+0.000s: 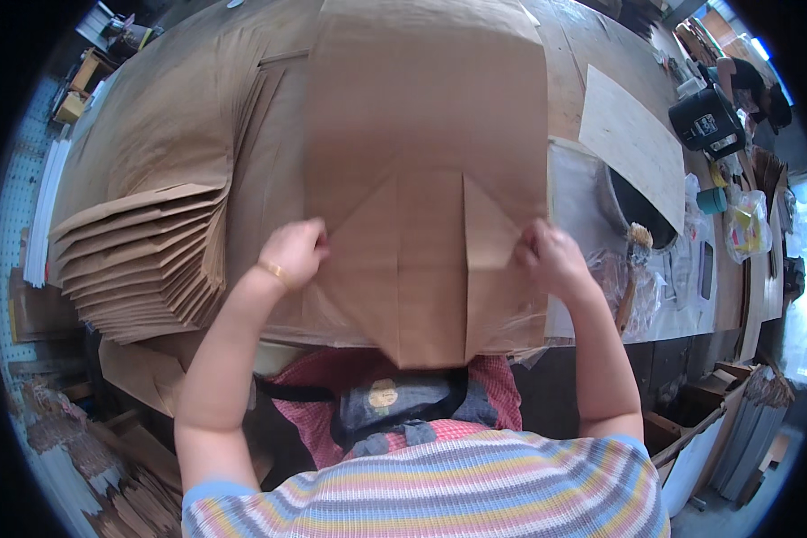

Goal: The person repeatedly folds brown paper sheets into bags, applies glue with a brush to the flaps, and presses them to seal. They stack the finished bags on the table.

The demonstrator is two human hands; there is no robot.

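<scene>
A large brown kraft paper bag [430, 108] lies flat in front of me, running away across the table. Its near end is spread into a diamond shape with creased flaps, and the near tip reaches over the table's front edge. My left hand [296, 253], a bracelet at its wrist, is closed with the fingers pinching the left corner of that end. On the opposite corner, my right hand [554, 255] is closed too, slightly blurred. Both thumbs sit close to the paper's side edges.
A fanned stack of brown paper bags [143, 260] lies to the left. On the right are a pale board [632, 134] partly over a dark basin [659, 220], a bristle brush [638, 238], a phone [707, 269], a teal cup [712, 200] and a black container [708, 121]. Someone stands beyond.
</scene>
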